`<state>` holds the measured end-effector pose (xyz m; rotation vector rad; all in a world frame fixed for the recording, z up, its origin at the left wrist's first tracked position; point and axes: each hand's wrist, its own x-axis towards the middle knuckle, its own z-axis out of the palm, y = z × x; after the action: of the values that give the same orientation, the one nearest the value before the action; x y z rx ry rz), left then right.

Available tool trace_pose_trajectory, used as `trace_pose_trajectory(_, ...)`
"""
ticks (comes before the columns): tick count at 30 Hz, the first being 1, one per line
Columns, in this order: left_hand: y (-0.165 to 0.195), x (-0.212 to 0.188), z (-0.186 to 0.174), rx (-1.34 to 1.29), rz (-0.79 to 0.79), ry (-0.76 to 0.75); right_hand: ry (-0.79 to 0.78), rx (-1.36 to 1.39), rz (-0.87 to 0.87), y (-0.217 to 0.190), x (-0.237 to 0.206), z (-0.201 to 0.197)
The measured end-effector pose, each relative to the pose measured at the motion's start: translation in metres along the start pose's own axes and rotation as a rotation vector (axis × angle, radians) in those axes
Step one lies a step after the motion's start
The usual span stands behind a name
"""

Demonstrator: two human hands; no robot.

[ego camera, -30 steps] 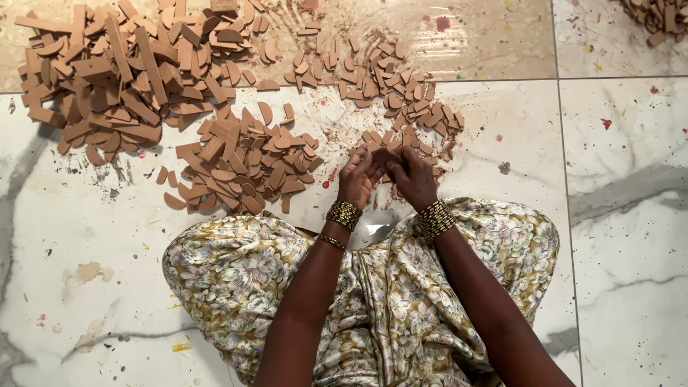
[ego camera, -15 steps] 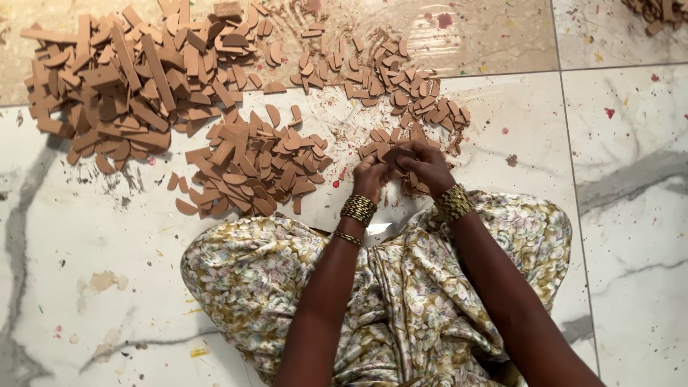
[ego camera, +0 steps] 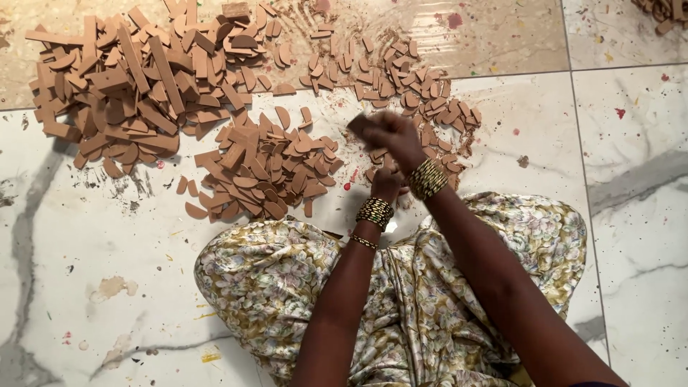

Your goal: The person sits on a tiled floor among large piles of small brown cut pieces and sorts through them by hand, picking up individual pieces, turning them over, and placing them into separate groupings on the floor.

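A small brown piece (ego camera: 360, 125) is gripped at the fingertips of the right hand (ego camera: 393, 136); the left hand (ego camera: 385, 180) is partly hidden below it, its grasp cannot be told.

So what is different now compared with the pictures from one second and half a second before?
The right hand has lifted away from the left hand and moved up and forward over the floor, holding a small brown piece. Earlier both hands were close together. The left hand stayed low near the lap. The piles of brown wooden pieces look unchanged.
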<state>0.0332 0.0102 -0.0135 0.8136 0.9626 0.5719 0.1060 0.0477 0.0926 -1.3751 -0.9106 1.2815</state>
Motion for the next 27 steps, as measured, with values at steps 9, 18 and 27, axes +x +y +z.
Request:
trace_pose_trajectory(9, 0.013, -0.001, -0.007, -0.378, -0.054, 0.102, 0.422, -1.165, -0.286, 0.010, 0.011, -0.096)
trace_pose_trajectory(18, 0.010, -0.001, -0.013, -0.359, -0.025, 0.096, 0.436, -1.512, -0.024, 0.045, -0.010, -0.082)
trace_pose_trajectory(27, 0.006, -0.002, -0.015, -0.305, -0.029, 0.089, 0.364, -1.411, -0.044, 0.053, -0.023, -0.074)
